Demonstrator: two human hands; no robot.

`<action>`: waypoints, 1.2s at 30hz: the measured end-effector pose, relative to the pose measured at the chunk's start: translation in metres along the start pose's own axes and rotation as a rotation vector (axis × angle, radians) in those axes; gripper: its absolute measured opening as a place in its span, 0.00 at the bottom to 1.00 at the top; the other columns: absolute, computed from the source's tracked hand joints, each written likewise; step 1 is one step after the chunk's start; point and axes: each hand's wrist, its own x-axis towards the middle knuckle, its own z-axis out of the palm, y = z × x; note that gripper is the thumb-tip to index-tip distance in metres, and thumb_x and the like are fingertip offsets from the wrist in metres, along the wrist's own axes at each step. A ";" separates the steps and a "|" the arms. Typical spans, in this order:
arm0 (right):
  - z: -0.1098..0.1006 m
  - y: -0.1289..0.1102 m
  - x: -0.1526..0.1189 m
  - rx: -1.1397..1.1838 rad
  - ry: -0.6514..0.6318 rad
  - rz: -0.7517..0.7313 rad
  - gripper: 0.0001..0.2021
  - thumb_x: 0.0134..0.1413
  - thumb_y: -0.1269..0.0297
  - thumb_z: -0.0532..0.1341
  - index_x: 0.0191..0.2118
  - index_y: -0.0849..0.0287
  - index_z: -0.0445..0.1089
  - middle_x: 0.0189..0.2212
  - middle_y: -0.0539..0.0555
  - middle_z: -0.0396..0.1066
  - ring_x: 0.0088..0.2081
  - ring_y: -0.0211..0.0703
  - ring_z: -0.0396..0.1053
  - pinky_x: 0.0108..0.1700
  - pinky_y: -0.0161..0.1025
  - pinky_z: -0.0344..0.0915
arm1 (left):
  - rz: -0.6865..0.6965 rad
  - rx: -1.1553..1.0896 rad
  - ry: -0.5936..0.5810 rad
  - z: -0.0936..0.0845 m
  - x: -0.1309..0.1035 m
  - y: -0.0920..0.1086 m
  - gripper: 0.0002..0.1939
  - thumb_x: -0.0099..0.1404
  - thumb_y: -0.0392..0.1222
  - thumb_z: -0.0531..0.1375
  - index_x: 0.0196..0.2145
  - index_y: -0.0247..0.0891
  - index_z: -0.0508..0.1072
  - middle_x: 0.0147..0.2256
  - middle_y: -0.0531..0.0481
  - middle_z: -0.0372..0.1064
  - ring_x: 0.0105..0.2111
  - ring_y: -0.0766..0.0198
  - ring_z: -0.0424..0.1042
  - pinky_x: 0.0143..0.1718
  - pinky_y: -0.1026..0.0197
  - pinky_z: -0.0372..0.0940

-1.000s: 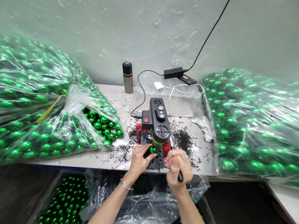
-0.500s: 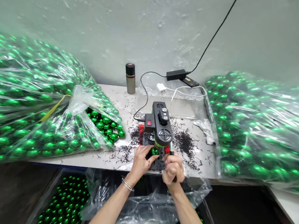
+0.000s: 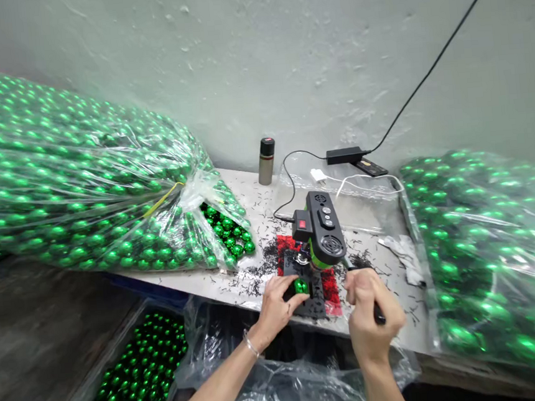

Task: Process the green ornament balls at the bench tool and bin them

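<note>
Between the thumb and fingers of my left hand (image 3: pixel 279 302) is a shiny green ball (image 3: pixel 301 286), low over the dark base plate (image 3: pixel 312 306) of a small press. My right hand (image 3: pixel 374 306) is wrapped round the black-tipped lever (image 3: pixel 379 313) at the press's right side. The black press head (image 3: pixel 326 228), with round vents and buttons, stands just behind the ball. A box with a red switch (image 3: pixel 302 223) is fixed to its left side. Red material (image 3: pixel 331 291) shows under the plate, strewn with small black bits.
A big clear bag of green balls (image 3: pixel 83 179) lies at left, another bag (image 3: pixel 492 256) at right. Behind stand a bottle (image 3: pixel 266 162) and a power adapter (image 3: pixel 345 155). Crumpled white cloth (image 3: pixel 406 257) lies right. More balls fill a lower container (image 3: pixel 137 374).
The view has shifted, so the scene sits further right and lower. My right hand has moved outward from the press with the lever. The green ball now shows more clearly in my left hand.
</note>
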 end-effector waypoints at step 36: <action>0.013 0.009 -0.013 -0.016 0.077 -0.112 0.17 0.63 0.74 0.51 0.22 0.56 0.56 0.22 0.48 0.59 0.26 0.37 0.61 0.30 0.37 0.58 | -0.403 -0.520 -0.245 -0.020 0.031 -0.011 0.23 0.61 0.51 0.63 0.50 0.35 0.72 0.42 0.43 0.76 0.39 0.58 0.76 0.42 0.56 0.71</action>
